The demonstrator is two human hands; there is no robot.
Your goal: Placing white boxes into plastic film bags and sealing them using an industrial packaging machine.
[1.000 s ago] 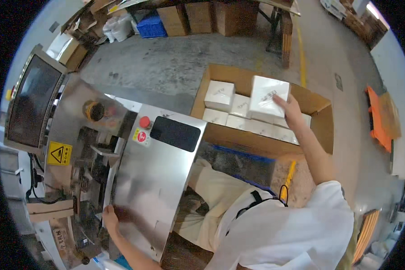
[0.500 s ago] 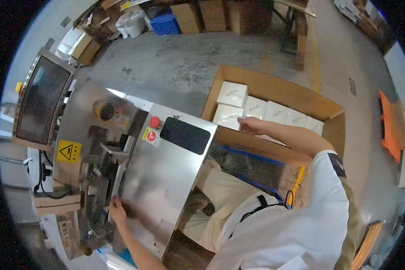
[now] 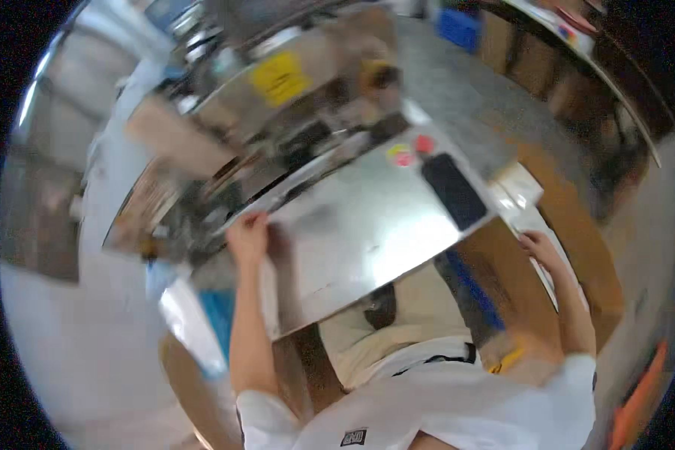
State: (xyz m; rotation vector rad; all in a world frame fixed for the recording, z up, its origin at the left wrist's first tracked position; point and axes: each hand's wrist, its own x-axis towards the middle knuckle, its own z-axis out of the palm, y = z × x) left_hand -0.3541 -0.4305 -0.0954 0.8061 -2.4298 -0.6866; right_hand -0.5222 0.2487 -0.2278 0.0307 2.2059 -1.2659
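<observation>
My left hand (image 3: 247, 234) is at the front rail of a metal machine (image 3: 326, 86), above the near left part of its steel worktop (image 3: 345, 225). Its fingers are curled together; blur hides what they hold, if anything. On the right, my right hand (image 3: 541, 251) reaches over the near wall of a cardboard carton (image 3: 604, 251) holding white boxes (image 3: 519, 186). The fingers of that hand look loosely stretched beside the white boxes, with nothing visible in them. Whether they touch a box is blurred.
A black phone-like slab (image 3: 454, 191) and a red button (image 3: 424, 144) sit at the worktop's right end. A yellow warning sign (image 3: 279, 78) marks the machine. Clear plastic (image 3: 191, 319) hangs at lower left. A blue crate (image 3: 457, 30) stands on the far floor.
My view has swung left, so the machine and carton appear turned and shifted right. My left hand stays by the rail, and my right hand stays at the carton.
</observation>
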